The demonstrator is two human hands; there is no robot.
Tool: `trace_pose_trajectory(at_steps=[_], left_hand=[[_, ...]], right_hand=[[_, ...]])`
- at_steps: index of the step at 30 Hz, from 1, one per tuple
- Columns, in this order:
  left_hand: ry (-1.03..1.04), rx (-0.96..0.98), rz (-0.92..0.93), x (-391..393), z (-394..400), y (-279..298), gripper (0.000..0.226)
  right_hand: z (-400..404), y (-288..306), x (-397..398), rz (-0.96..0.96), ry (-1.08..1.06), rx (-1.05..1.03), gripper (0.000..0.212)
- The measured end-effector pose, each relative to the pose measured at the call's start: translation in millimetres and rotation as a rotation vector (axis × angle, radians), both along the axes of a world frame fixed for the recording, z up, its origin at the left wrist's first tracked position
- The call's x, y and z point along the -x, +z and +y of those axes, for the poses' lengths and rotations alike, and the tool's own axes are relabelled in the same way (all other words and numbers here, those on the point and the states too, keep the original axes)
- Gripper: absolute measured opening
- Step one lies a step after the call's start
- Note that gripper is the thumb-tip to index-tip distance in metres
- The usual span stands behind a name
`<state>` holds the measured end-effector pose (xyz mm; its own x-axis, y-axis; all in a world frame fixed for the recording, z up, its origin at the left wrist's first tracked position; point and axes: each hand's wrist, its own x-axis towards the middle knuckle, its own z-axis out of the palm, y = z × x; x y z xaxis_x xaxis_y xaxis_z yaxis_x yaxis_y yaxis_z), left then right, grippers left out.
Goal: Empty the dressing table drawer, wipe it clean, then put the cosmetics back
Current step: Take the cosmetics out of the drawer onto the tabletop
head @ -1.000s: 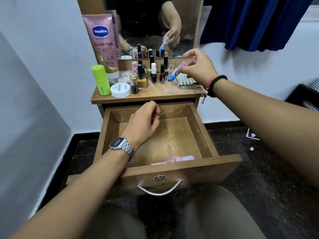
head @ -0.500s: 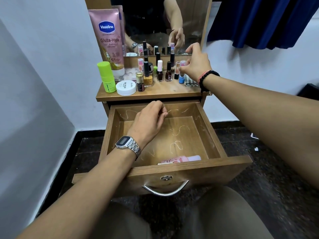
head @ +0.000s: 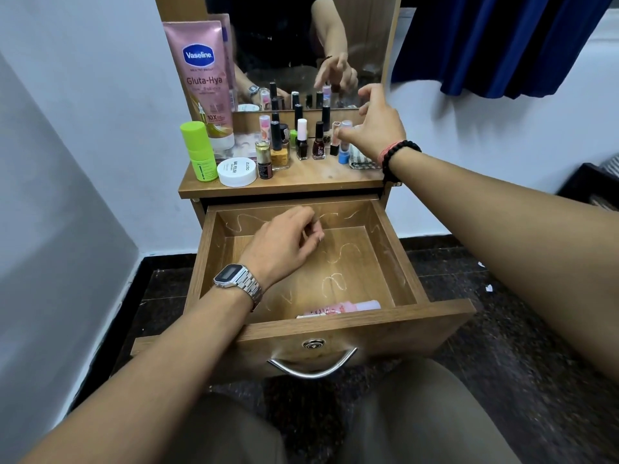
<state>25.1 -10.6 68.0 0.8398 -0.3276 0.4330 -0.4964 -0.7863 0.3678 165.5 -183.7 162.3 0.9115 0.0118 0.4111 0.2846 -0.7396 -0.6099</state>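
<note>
Both hands are empty: the right hand [head: 375, 125] hovers spread beside a blue-based tube [head: 344, 142] standing on the tabletop [head: 321, 177], and the left hand [head: 284, 244] hangs loosely curled inside the drawer [head: 335, 333]. Emptying looks nearly done; one pink tube [head: 338, 309] lies against the drawer's front wall, so the next move calls for reaching down and lifting it out.

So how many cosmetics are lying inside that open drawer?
1: a pink tube lying against the front wall of the drawer. More could be hidden low behind that front wall or under the left hand.
</note>
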Motion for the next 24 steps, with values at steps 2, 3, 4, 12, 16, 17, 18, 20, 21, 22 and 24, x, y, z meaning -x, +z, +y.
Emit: trace_pose_trajectory(at_steps=[2, 3, 4, 12, 16, 17, 18, 20, 21, 22, 24], left_hand=[[-0.13, -0.033, 0.102, 0, -1, -2, 0.012], [-0.198, -0.039, 0.165, 1, -3, -3, 0.014], [-0.254, -0.051, 0.228, 2, -4, -4, 0.015], [-0.402, -0.181, 0.483, 11, -14, -10, 0.024], [-0.4, -0.243, 0.512, 16, -17, -8, 0.019], [-0.389, -0.246, 0.513, 18, -18, -6, 0.02], [-0.38, -0.241, 0.516, 19, -18, -5, 0.019], [-0.38, -0.238, 0.542, 21, -18, -4, 0.019], [-0.384, -0.252, 0.559, 22, -18, -3, 0.023], [-0.389, -0.273, 0.576, 22, -17, -3, 0.027], [-0.396, -0.306, 0.614, 23, -17, -4, 0.031]], right_hand=[[-3, 2, 11, -0.028, -0.036, -0.053, 0.07], [-5, 3, 19, -0.038, -0.037, -0.094, 0.069], [-6, 4, 30, -0.044, -0.022, -0.13, 0.066], [-36, -48, 171, 0.238, 0.382, 0.217, 0.031], [-51, -70, 204, 0.412, 0.391, 0.263, 0.033], [-53, -70, 207, 0.42, 0.388, 0.262, 0.033], [-55, -69, 208, 0.422, 0.376, 0.234, 0.032], [-57, -67, 209, 0.42, 0.339, 0.16, 0.029], [-57, -66, 210, 0.413, 0.323, 0.15, 0.028], [-57, -68, 210, 0.411, 0.311, 0.17, 0.027], [-55, -70, 210, 0.411, 0.31, 0.207, 0.027]])
